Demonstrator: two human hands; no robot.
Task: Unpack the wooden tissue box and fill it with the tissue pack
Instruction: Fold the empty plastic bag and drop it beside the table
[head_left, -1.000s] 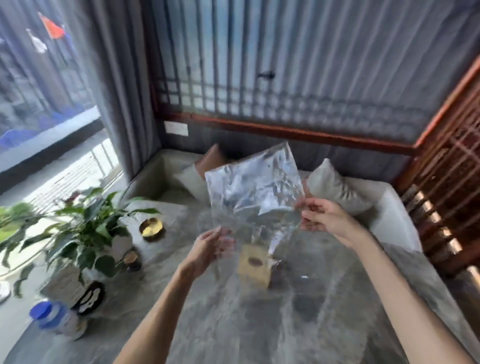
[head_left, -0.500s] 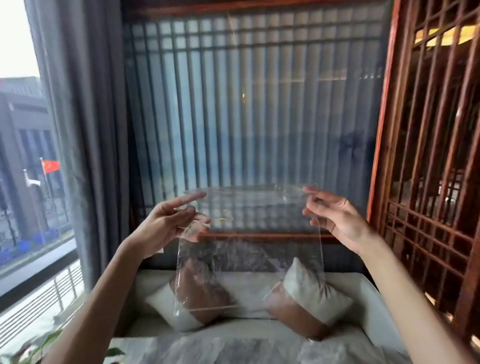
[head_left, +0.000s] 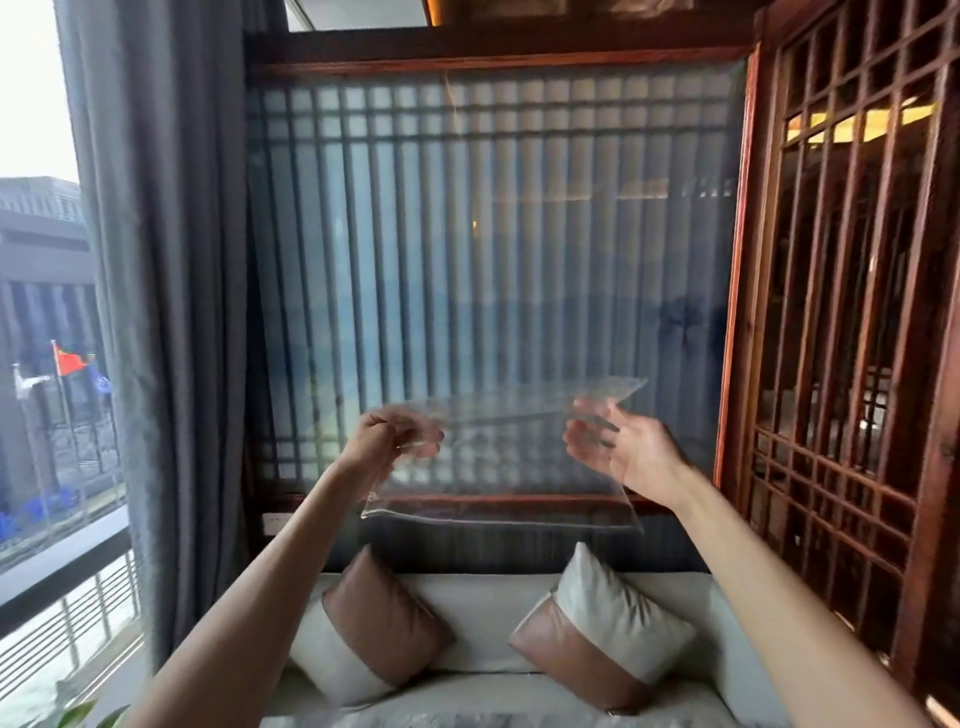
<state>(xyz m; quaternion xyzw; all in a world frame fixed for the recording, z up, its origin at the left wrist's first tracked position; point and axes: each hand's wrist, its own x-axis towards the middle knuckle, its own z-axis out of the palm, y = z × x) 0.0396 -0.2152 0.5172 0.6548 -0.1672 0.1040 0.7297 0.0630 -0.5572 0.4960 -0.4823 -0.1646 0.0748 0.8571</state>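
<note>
A clear, empty plastic bag (head_left: 504, 467) hangs in the air in front of me, stretched between both hands at chest height. My left hand (head_left: 392, 441) pinches its upper left corner with closed fingers. My right hand (head_left: 623, 447) holds the upper right edge between thumb and fingers, palm turned toward me. The bag's lower edge hangs in front of the red wooden rail of the slatted screen. The wooden tissue box and the tissue pack are out of view, and so is the table.
A bench seat (head_left: 483, 613) with two brown and white cushions (head_left: 374, 629) (head_left: 602, 634) lies below the hands. A slatted screen (head_left: 493, 270) fills the back wall. A red wooden lattice (head_left: 852, 338) stands on the right, a grey curtain (head_left: 171, 312) and a window on the left.
The view has tilted up from the table, so the wooden box and the plant have left the frame. Both hands have lifted the empty bag and pulled it out flat and wide.
</note>
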